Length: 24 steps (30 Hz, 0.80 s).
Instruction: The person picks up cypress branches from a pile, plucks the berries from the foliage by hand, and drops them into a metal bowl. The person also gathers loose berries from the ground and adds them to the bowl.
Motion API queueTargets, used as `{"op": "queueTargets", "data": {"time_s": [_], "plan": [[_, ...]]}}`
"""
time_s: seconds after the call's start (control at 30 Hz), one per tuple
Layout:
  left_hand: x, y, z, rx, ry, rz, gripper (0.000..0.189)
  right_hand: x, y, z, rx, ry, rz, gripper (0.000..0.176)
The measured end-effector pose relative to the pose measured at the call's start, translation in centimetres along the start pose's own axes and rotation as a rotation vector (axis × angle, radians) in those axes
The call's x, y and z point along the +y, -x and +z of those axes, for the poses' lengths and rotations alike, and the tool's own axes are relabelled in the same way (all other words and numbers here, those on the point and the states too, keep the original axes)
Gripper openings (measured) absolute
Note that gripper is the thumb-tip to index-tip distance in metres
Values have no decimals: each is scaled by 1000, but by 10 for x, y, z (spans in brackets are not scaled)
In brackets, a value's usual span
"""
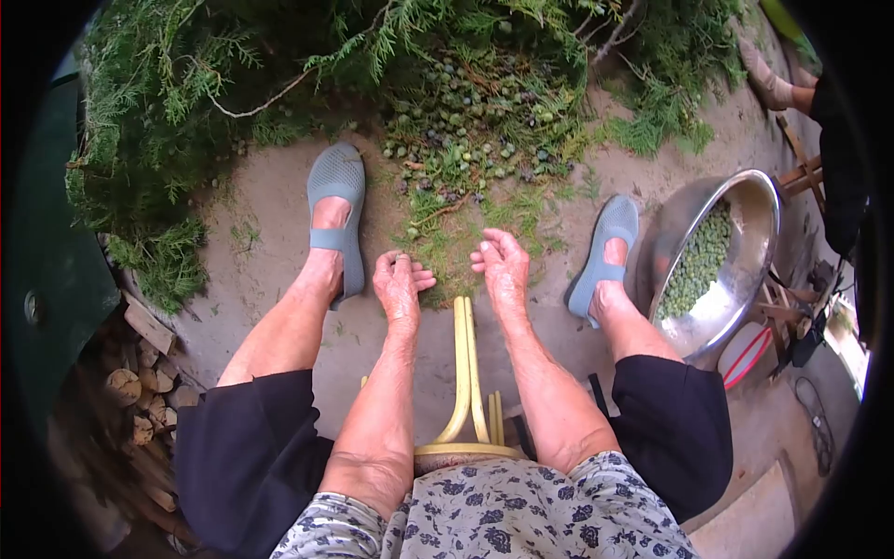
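At twelve o'clock, conifer cones (463,149) lie before us.
Our left hand (399,283) and right hand (504,270) hang apart at centre, fingers loosely curled, probably to keep the cones within reach; we cannot tell whether either pinches anything. At three o'clock, the metal basin (659,224) seems handily placed. The cones look small, roundish, green to dusky.

Soft, diffuse daylight on grey concrete floor (251,279), faint shadows, white glare along polished round metal basin (736,293), blown-out patch at lower right, dim left side, fisheye curve bending the edges, black rounded corners, slight softness over both bare hands (451,278).
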State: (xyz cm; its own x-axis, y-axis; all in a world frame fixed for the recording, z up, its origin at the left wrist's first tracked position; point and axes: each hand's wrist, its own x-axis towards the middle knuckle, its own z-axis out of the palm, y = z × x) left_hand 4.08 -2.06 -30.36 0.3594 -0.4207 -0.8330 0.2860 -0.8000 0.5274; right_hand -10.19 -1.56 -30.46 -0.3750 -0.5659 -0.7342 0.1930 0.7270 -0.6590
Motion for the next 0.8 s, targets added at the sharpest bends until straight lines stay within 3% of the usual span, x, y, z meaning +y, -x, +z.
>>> {"op": "queueTargets", "data": {"time_s": [0.07,0.13,0.33,0.4,0.43,0.5,0.53,0.57,0.6,0.63,0.7,0.8], "plan": [[2,-2,10,-2,-59,-32,24,-15,-12,9,-4,9,-20,23],[-4,-5,20,-39,-52,139,28,-26,-22,17,-1,69,-57,23],[22,-16,44,75,-8,231,27,-28,-31,38,-86,142,-143,27],[37,-21,44,85,-369,377,30,-15,-34,43,-33,311,-175,28],[40,-26,42,88,-367,383,30,-10,-35,44,-38,423,-244,30],[48,-35,40,121,-716,779,34,-14,-28,54,22,396,-279,32],[50,-36,42,123,-714,782,34,-16,-24,59,87,374,-309,35],[60,-32,47,92,-597,644,34,-15,-23,63,63,236,-187,39],[66,-30,50,60,-480,506,35,-15,-21,68,61,236,-189,39],[62,-35,50,61,-479,507,35,-16,-19,72,90,170,-166,40],[56,-42,53,94,-571,761,37,-18,-20,77,111,161,-140,39],[64,-46,60,10,-646,677,39,-35,-23,80,79,-2,-22,38]]}}
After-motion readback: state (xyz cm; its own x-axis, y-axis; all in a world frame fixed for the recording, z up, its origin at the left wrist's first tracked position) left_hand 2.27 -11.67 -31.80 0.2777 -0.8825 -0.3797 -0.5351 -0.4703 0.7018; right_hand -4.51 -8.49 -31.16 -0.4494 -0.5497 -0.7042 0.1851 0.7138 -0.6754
